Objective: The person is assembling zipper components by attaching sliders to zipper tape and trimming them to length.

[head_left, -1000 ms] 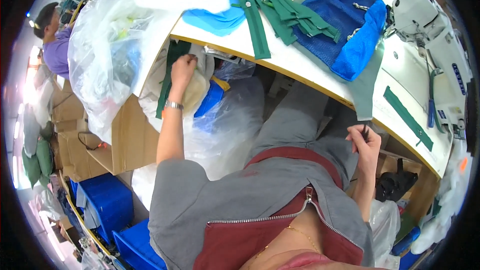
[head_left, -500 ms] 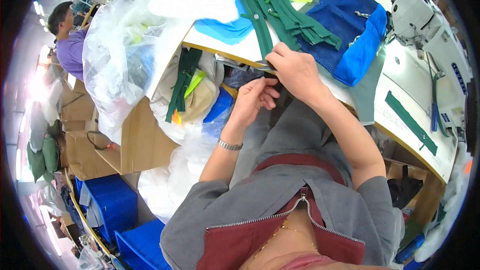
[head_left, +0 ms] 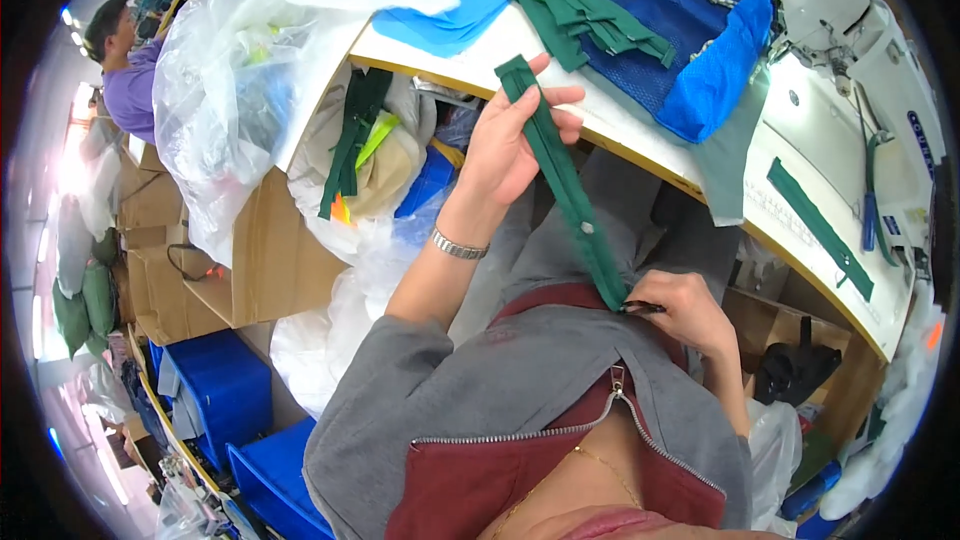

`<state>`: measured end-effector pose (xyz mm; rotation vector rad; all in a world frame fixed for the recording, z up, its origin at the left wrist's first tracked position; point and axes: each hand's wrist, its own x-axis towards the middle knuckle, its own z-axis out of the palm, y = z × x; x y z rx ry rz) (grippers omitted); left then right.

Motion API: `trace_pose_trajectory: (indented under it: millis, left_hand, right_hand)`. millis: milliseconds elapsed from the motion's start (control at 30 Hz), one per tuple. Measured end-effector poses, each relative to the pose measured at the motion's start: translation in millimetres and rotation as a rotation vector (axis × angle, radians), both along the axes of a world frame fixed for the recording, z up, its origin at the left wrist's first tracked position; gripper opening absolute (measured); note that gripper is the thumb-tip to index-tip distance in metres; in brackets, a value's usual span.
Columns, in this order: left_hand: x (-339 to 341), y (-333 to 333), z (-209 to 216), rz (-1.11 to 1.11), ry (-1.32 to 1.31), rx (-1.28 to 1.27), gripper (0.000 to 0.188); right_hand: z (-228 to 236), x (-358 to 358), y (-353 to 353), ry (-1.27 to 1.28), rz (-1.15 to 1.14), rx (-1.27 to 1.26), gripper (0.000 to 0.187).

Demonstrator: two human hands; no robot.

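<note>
A long green zipper (head_left: 565, 180) is stretched at a slant between my hands, with a small round metal piece partway down it. Near the table edge, my left hand (head_left: 512, 145) pinches its upper part between thumb and fingers. Low in front of my body is my right hand (head_left: 690, 308), closed on a small dark tool (head_left: 643, 307) that looks like thread snips. The zipper's lower end meets this tool at the fingertips; whether my fingers also grip the zipper cannot be made out. More green zippers (head_left: 560, 5) lie piled on the white table (head_left: 455, 65).
Beside the pile lies a blue mesh bag (head_left: 650, 40). A white sewing machine (head_left: 850, 25) stands at the right, with a single green zipper (head_left: 820, 230) near it. Left are plastic wrapping (head_left: 215, 110), cardboard boxes (head_left: 285, 250) and blue bins (head_left: 222, 395). Another person (head_left: 128, 80) is at far left.
My right hand has come down from the table edge toward my body. My left hand has risen a little, and a green zipper now runs between both hands.
</note>
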<state>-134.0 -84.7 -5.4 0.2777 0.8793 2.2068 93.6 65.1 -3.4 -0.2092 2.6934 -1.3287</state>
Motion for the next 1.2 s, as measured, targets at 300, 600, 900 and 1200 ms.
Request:
trace_pose_trajectory:
  millis: [300,600,900,1200]
  left_hand:
    - [70.5,20.6,14.7,-0.498,0.055,-0.197,0.025]
    - [108.5,34.8,5.1,-0.694,0.188,-0.369,0.025]
    - [109.9,31.5,-0.2,-0.213,0.671,-0.482,0.011]
    - [103.9,31.3,8.0,-0.221,0.38,-0.39,0.011]
  right_hand:
    - [15.9,-3.5,12.6,0.167,-0.681,-0.293,0.015]
    - [3.6,-14.1,14.7,0.113,-0.747,-0.801,0.018]
    - [0.7,-3.3,11.3,-0.078,-0.705,-0.965,0.017]
    - [4.0,-8.8,1.4,-0.043,-0.734,-0.919,0.015]
